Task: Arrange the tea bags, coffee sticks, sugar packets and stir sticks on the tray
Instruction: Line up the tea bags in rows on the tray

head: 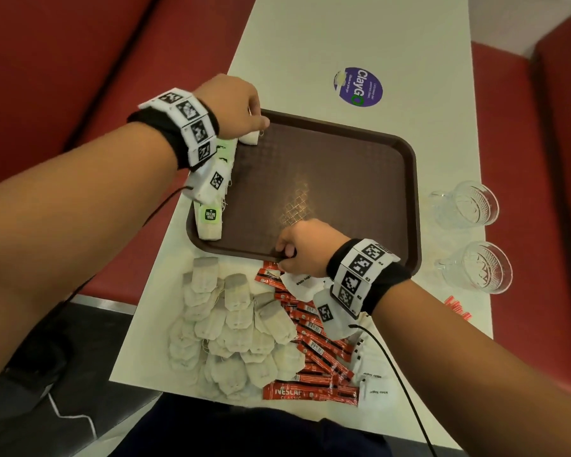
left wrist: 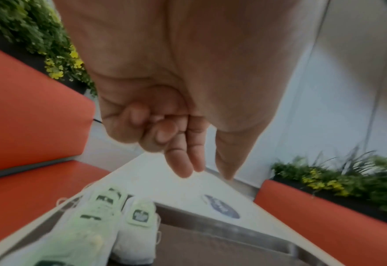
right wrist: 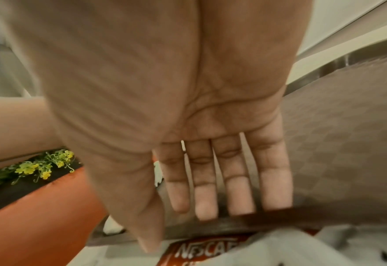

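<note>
Left fingers [left wrist: 181, 158]: two curled into the palm, the others and the thumb loosely extended, nothing between them. Left hand [head: 234, 107] above the tray's far-left corner, just over a single tea bag [head: 248, 138] lying inside that corner.

Right fingers [right wrist: 235, 189]: straight and together, tips against the tray's near rim, holding nothing. Right hand [head: 305, 249] at the middle of that near rim.

Tray [head: 409, 179]: brown, rimmed, flat on the pale counter [head: 343, 34]. Row of tea bags [head: 211, 219] with green tags along the inside of the tray's left rim, partly hidden by the left wrist; rest of the tray floor bare out to the right and far rims.

Nearer than the tray: heap of tea bags [head: 234, 324] at left, red coffee sticks [head: 317, 344] beside it and touching the tray's near rim, white sugar packets [head: 373, 380] to their right. Red stir sticks [head: 457, 308] right of the tray's near corner, close to the counter edge.

Right of the tray: two glass mugs [head: 468, 204], apart from its rim. Beyond the tray: round purple sticker [head: 358, 87] on open counter.
</note>
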